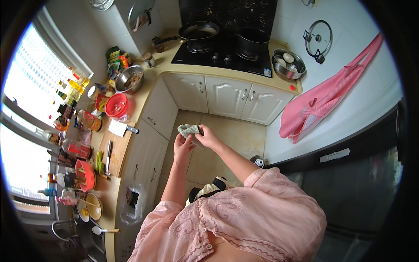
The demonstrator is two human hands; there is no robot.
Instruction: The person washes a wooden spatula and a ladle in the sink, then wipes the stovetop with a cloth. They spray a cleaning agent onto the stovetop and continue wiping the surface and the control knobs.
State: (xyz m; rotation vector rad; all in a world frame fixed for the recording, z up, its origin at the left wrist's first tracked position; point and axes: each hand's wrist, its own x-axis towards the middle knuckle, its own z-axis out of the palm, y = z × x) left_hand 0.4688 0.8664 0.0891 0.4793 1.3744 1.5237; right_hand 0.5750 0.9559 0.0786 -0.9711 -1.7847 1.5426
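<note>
A folded grey-green cloth (188,129) is held up in front of me over the floor, between both hands. My left hand (182,146) grips its lower side, fingers closed around the near edge. My right hand (207,136) pinches the cloth's right end. Nearest on the counter to the left are a cleaver (120,128) on a wooden cutting board (114,150), a slim knife (108,153) and some green vegetable pieces (100,162).
Ahead, a frying pan (198,30) and a dark pot (253,41) stand on the black stove (218,62). Metal bowls (129,79), a red basin (117,105) and several bottles line the left counter. A plastic bag (132,205) hangs at its front; a pink apron (314,98) hangs right.
</note>
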